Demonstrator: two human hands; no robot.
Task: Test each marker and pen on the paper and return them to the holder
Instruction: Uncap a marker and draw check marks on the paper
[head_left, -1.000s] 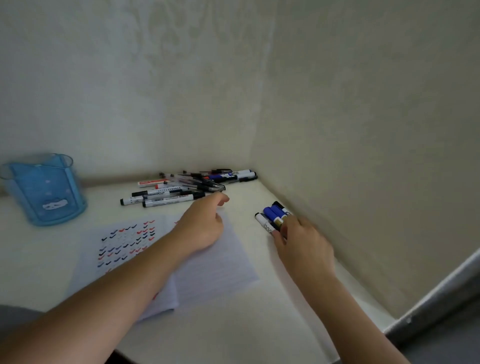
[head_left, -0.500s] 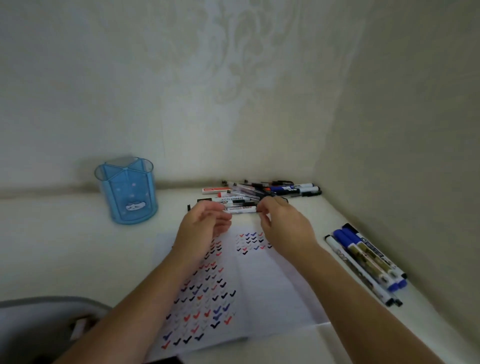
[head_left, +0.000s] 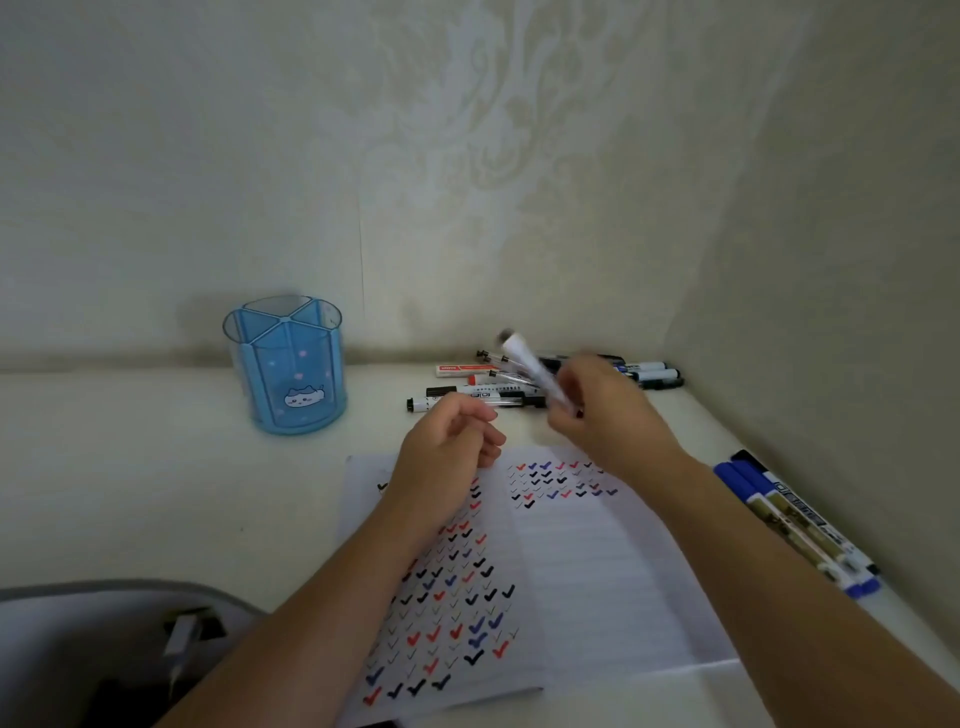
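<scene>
Both forearms bare, coming in from the bottom edge and converging toward centre. Left hand (head_left: 447, 449): back facing the camera, wrist roughly straight, fingers (head_left: 485, 415) curled inward with the thumb on top; palm side hidden, can't tell if it holds anything. Right hand (head_left: 605, 415): slightly ahead of the left and near it but not touching, motion-blurred, fingers curled round a marker (head_left: 524, 358) that sticks out up-left from the grip.

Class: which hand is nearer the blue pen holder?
Left. The left hand is right of the holder, above the paper; the right hand, gripping a marker, is farther right.
</scene>
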